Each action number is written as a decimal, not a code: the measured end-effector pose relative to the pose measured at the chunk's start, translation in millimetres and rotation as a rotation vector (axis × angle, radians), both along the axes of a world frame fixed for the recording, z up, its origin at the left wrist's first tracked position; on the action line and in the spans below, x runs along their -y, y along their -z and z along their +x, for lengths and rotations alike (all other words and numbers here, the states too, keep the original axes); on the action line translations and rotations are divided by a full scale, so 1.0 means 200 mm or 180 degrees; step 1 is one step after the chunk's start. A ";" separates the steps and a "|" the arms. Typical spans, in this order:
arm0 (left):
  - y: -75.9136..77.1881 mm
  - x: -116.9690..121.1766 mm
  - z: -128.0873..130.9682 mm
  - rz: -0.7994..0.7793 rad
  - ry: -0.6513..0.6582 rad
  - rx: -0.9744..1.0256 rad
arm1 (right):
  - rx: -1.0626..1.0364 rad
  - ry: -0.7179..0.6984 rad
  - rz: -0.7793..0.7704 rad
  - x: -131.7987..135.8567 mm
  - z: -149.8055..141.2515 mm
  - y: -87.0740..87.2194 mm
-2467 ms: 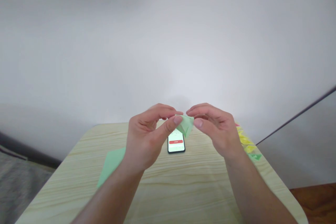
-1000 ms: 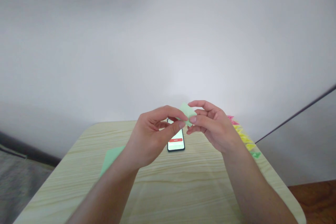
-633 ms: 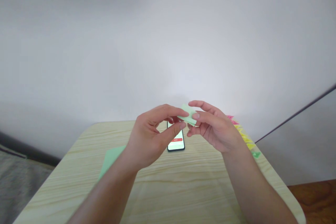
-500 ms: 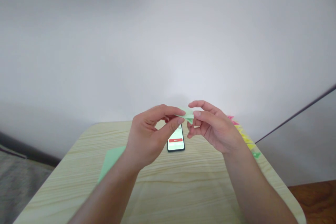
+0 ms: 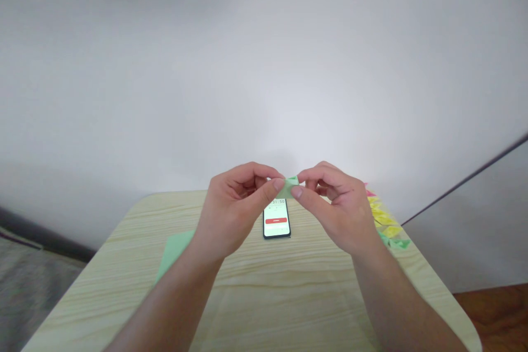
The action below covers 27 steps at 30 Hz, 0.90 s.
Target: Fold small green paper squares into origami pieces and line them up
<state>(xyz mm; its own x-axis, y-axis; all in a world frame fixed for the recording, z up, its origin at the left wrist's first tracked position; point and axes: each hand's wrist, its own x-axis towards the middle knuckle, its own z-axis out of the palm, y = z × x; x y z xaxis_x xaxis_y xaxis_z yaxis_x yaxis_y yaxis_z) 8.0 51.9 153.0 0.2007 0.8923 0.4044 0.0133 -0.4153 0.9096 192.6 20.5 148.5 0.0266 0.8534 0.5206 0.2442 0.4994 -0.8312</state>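
Observation:
A small piece of folded green paper [image 5: 291, 181] is held up above the far part of the table, between both hands. My left hand [image 5: 241, 206] pinches its left side between thumb and fingers. On its right side, my right hand [image 5: 334, 201] has thumb and index finger closed on the paper, the other fingers curled in. Part of the paper is covered by the fingertips. Just below and behind it, a phone [image 5: 276, 228] lies on the table with a lit screen, its upper end partly hidden by the hands.
On the wood-grain table [image 5: 289, 297], a green paper sheet [image 5: 175, 247] lies partly under my left forearm. Several folded paper pieces, yellow [image 5: 383, 217], pink [image 5: 370, 191] and green [image 5: 399, 243], line the right edge. A pale wall [image 5: 264, 66] stands behind the table.
My right hand has closed its spread fingers around the paper's right side. The folded paper has turned so that a broader face shows. My left hand keeps its pinch nearly in place.

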 end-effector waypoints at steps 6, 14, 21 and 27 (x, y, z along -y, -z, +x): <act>0.01 0.00 -0.01 0.0152 0.0091 -0.0313 | -0.0072 -0.0110 -0.0066 -0.01 -0.01 0.00; 0.00 -0.01 -0.02 0.0235 0.0223 -0.0320 | -0.0189 -0.0371 -0.0446 -0.02 0.02 -0.01; 0.00 -0.01 -0.01 0.0113 0.0179 -0.0123 | -0.0007 -0.0666 -0.0851 -0.01 0.02 -0.01; 0.01 -0.01 -0.01 0.0109 0.0091 -0.0039 | -0.0027 -0.0587 -0.0781 -0.02 0.02 0.00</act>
<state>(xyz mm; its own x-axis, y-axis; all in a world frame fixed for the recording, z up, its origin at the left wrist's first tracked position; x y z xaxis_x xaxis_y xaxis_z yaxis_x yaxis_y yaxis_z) 6.3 54.0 151.8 0.2309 0.8719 0.4319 0.0120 -0.4464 0.8948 197.5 23.6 149.2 -0.1368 0.9445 0.2987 0.1606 0.3187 -0.9341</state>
